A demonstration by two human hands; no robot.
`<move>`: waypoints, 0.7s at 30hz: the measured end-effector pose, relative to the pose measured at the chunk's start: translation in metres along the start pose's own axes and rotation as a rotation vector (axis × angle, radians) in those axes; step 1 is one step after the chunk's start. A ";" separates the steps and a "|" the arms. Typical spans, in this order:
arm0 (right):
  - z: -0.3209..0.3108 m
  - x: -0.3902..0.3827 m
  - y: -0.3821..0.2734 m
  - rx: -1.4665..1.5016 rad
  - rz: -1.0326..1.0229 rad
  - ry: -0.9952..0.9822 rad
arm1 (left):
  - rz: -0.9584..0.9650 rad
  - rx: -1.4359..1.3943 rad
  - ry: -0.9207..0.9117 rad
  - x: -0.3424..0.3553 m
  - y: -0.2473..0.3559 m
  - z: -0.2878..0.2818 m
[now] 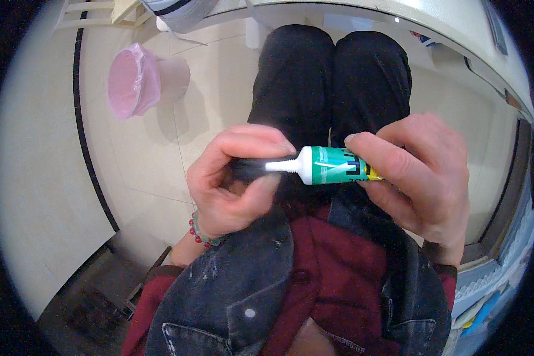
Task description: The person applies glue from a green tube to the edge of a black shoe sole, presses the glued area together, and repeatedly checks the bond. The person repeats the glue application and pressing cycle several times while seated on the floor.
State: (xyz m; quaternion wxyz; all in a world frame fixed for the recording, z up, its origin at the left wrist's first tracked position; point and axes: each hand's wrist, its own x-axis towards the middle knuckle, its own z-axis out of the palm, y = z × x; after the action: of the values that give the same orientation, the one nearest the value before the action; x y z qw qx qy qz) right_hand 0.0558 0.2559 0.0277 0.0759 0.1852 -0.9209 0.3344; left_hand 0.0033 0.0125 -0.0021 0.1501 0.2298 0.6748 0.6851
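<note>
A green and yellow squeeze tube (336,166) lies level in front of my body, its white threaded nozzle (283,166) facing left. My right hand (422,172) is closed round the yellow end, thumb below and index finger along the top. My left hand (210,187) curls at the nozzle's tip, fingers above and thumb below. Between those fingers is a dark, motion-blurred piece (247,168) that looks like a black cap, in line with the nozzle. Whether the two touch is hard to make out. A beaded bracelet (200,236) circles my left wrist.
My legs in black trousers (293,77) are under the hands. A bin with a pink liner (133,83) stands on the tiled floor at the left. Across the top runs a white table edge (433,24). A pale wooden chair or stool (95,13) is at the upper left.
</note>
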 end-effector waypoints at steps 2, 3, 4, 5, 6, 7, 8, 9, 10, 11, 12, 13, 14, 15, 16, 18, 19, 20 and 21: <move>0.000 0.003 -0.002 -0.007 -0.003 -0.009 | 0.000 -0.015 -0.008 0.001 0.001 0.000; -0.001 0.004 -0.002 -0.003 -0.001 -0.021 | 0.000 -0.022 -0.013 0.002 0.001 0.000; -0.002 0.005 -0.003 -0.020 -0.005 -0.016 | 0.001 -0.013 -0.013 0.002 0.002 0.000; -0.002 0.005 -0.004 -0.029 -0.005 -0.020 | 0.002 -0.005 -0.014 0.002 0.002 0.000; -0.003 0.005 -0.005 -0.033 -0.004 -0.016 | 0.004 0.006 -0.017 0.002 0.002 0.000; -0.003 0.005 -0.006 -0.037 -0.003 -0.012 | -0.001 -0.009 -0.013 0.002 0.003 -0.001; -0.003 0.004 -0.006 -0.033 -0.001 -0.003 | -0.007 -0.023 -0.008 0.002 0.003 -0.001; -0.003 0.004 -0.005 -0.030 -0.001 0.004 | -0.013 -0.038 -0.003 0.002 0.003 -0.002; -0.003 0.003 -0.005 -0.026 -0.001 0.011 | -0.006 -0.040 0.002 0.002 0.003 -0.002; -0.003 0.002 -0.004 -0.021 -0.002 0.017 | 0.001 -0.042 0.006 0.002 0.002 -0.002; -0.003 0.000 -0.003 -0.008 0.000 0.031 | 0.007 -0.043 0.009 0.002 0.001 -0.002; -0.003 -0.002 -0.002 -0.014 0.002 0.021 | 0.002 -0.040 0.012 0.001 0.001 -0.003; -0.003 -0.005 -0.001 -0.012 0.008 0.018 | -0.002 -0.037 0.013 0.001 0.002 -0.003; -0.002 -0.007 0.000 -0.004 0.020 0.014 | -0.007 -0.037 0.014 0.001 0.002 -0.004; -0.001 -0.010 0.001 -0.009 0.025 0.022 | -0.004 -0.036 0.007 0.001 0.002 -0.004; 0.002 -0.014 0.003 -0.007 0.042 0.029 | 0.004 -0.045 -0.004 0.001 0.002 -0.004; 0.003 -0.016 0.004 -0.006 0.050 0.031 | 0.009 -0.029 -0.007 0.001 0.002 -0.004; 0.005 -0.018 0.006 -0.004 0.055 0.030 | 0.014 -0.016 -0.009 0.001 0.002 -0.004; 0.005 -0.019 0.007 0.004 0.064 0.031 | 0.018 -0.003 -0.011 0.002 0.002 -0.004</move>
State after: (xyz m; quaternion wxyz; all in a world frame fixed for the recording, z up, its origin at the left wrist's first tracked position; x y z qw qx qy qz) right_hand 0.0710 0.2630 0.0151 0.0794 0.1508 -0.9244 0.3413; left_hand 0.0000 0.0097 0.0003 0.1483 0.2393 0.6707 0.6862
